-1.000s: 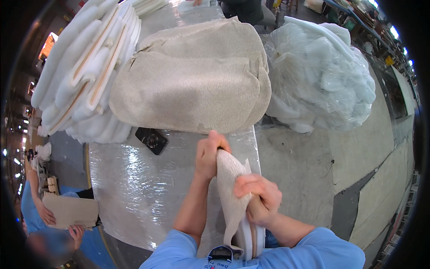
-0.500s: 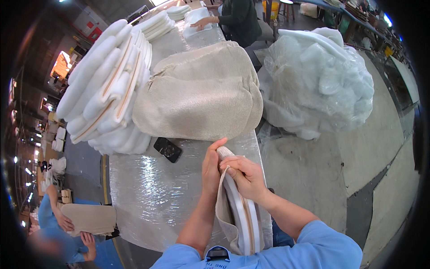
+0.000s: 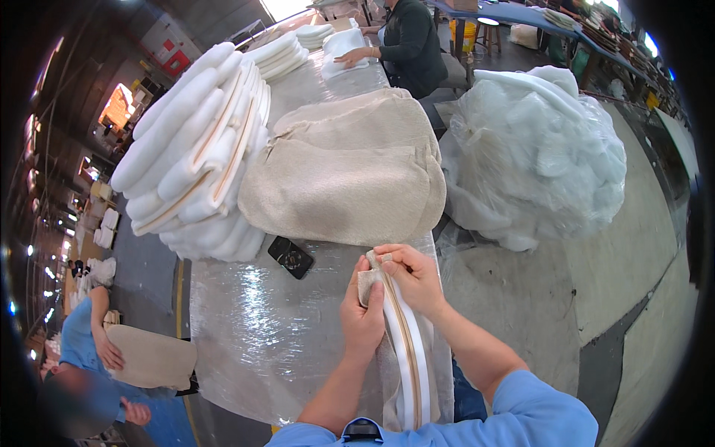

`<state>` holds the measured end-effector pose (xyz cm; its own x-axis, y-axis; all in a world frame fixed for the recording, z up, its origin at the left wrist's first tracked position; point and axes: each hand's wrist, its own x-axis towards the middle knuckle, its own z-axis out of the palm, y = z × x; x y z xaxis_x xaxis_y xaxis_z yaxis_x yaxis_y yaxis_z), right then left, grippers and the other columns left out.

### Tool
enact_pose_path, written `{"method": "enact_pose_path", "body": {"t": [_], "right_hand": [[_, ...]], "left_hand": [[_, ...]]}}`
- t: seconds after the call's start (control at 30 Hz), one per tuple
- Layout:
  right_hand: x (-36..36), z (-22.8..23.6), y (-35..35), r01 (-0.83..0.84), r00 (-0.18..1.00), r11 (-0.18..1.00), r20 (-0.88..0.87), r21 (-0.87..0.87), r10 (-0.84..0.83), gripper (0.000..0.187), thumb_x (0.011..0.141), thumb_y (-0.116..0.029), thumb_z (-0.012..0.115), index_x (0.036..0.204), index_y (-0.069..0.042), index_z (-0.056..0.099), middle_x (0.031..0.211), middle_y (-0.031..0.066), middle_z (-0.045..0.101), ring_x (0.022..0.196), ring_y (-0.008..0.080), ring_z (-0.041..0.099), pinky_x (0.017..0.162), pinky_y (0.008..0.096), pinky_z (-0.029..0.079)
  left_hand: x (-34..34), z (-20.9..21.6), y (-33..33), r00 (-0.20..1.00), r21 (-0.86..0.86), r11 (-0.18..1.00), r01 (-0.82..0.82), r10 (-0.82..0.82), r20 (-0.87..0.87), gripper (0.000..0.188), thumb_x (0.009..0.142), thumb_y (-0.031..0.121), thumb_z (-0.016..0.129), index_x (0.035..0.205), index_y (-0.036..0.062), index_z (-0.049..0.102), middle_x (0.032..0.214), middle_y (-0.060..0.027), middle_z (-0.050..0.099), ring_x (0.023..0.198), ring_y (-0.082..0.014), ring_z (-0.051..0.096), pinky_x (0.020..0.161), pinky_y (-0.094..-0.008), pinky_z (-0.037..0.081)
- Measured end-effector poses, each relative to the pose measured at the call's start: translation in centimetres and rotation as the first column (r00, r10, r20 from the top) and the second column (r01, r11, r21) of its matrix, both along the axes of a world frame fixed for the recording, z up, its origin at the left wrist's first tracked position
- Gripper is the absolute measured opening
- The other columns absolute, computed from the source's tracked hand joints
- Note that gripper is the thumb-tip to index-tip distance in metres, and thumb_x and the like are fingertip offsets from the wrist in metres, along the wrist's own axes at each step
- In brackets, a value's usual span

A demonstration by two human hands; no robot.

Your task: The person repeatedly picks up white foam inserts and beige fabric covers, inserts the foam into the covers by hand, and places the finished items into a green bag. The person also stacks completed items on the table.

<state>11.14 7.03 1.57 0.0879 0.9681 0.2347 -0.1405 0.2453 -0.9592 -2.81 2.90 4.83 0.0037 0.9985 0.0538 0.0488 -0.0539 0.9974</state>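
The long white padded cushion with a tan edge strip [image 3: 409, 357] would likely sit best with the beige woven-fabric cover [image 3: 367, 280] kept smooth and square at its far end. That end lies between the left hand [image 3: 363, 319], gripping the cover's flap, and the right hand [image 3: 414, 281], pinching the cover; the cushion runs near from them, over the shiny grey table's [image 3: 249, 365] right side.

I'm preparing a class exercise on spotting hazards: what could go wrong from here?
The beige fabric, held by left hand and right hand at the far end of the white pad, might slip or bunch.

The phone lies on the table near the left hand; a sweeping arm might knock it.
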Motion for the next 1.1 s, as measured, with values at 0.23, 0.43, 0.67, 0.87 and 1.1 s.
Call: {"method": "enact_pose_path", "body": {"t": [0.23, 0.43, 0.67, 0.87, 1.1], "right_hand": [[-2.2, -1.2, -1.7, 0.194, 0.981, 0.977, -0.017, 0.092, -0.193, 0.006, 0.101, -0.004, 0.071, 0.100, 0.001, 0.074, 0.115, 0.0139, 0.077, 0.102, 0.0220, 0.072, 0.089, 0.0330, 0.056], [-1.3, -0.9, -0.8, 0.076, 0.997, 0.990, 0.021, 0.122, -0.079, 0.020, 0.107, -0.016, 0.066, 0.101, 0.001, 0.074, 0.109, 0.0129, 0.078, 0.101, 0.0196, 0.072, 0.085, 0.0312, 0.055], [2.0, 0.0, 10.5, -0.251, 0.932, 0.962, -0.296, -0.108, 0.210, 0.058, 0.118, -0.047, 0.035, 0.116, -0.003, 0.073, 0.108, 0.0108, 0.075, 0.084, 0.0117, 0.066, 0.074, 0.0264, 0.054], [-3.3, 0.0, 12.6, -0.337, 0.822, 0.937, -0.513, -0.089, 0.247, 0.070, 0.116, -0.060, 0.030, 0.129, -0.002, 0.066, 0.121, 0.0092, 0.073, 0.098, 0.0129, 0.064, 0.086, 0.0305, 0.056], [-3.8, -0.2, 10.0, -0.121, 0.926, 0.989, -0.370, -0.089, 0.080, 0.085, 0.108, -0.076, 0.026, 0.137, -0.005, 0.064, 0.130, 0.0052, 0.070, 0.109, 0.0125, 0.061, 0.094, 0.0295, 0.049]], "left_hand": [[2.0, -0.7, 0.4, 0.942, 0.213, 0.943, -0.257, 0.294, -0.164, 0.032, 0.109, 0.008, 0.056, 0.131, -0.0095, 0.070, 0.144, -0.0257, 0.067, 0.133, -0.0344, 0.066, 0.113, -0.0399, 0.051], [0.6, -1.3, 1.0, 0.967, 0.192, 0.960, -0.204, 0.229, -0.116, 0.034, 0.111, 0.013, 0.056, 0.133, -0.0097, 0.067, 0.145, -0.0229, 0.067, 0.133, -0.0316, 0.066, 0.115, -0.0417, 0.049], [-2.0, -1.4, 4.5, 0.681, -0.097, 0.994, 0.058, 0.032, 0.732, 0.048, 0.117, 0.038, 0.048, 0.125, -0.0023, 0.072, 0.124, -0.0165, 0.073, 0.115, -0.0252, 0.070, 0.103, -0.0388, 0.055], [-2.2, -6.5, 13.0, 0.993, 0.064, 0.993, -0.102, 0.098, 0.072, 0.044, 0.118, 0.035, 0.046, 0.115, -0.0017, 0.071, 0.094, -0.0063, 0.071, 0.082, -0.0139, 0.068, 0.077, -0.0297, 0.056], [0.8, -6.1, 15.1, 0.957, -0.042, 0.999, 0.017, -0.004, 0.290, 0.041, 0.118, 0.030, 0.042, 0.105, 0.0021, 0.069, 0.092, -0.0027, 0.069, 0.077, -0.0107, 0.059, 0.071, -0.0280, 0.048]]}}
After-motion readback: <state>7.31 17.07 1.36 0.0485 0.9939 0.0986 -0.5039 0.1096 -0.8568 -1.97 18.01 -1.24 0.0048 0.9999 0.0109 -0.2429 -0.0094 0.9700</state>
